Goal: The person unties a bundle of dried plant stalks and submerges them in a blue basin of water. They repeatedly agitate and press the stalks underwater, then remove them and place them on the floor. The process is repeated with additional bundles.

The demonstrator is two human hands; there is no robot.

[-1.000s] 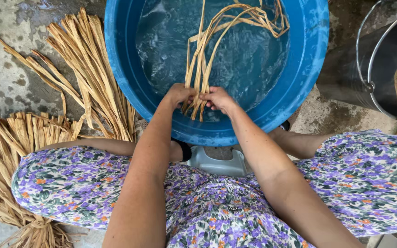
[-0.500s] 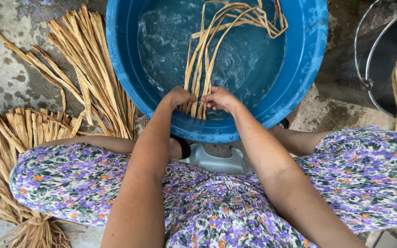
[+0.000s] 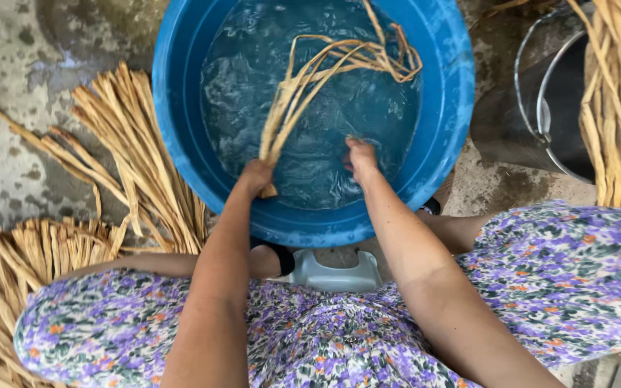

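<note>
Left hand (image 3: 256, 176) clenched round the butt ends of a bundle of long tan wet fibre strips (image 3: 325, 72): limp, light, probably slippery; best gripped there. Right hand (image 3: 361, 156) loose, fingertips dipped in the round blue plastic tub (image 3: 181, 144).

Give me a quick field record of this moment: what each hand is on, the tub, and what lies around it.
left hand: gripping the ends of a bundle of wet straw strips inside the tub
right hand: in the water, apart from the bundle; whether it holds anything is unclear
tub: round blue plastic basin, holding water
left of basin: dry straw strips spread on the concrete floor
right of basin: metal bucket, more straw over it
seat: grey stool
</note>
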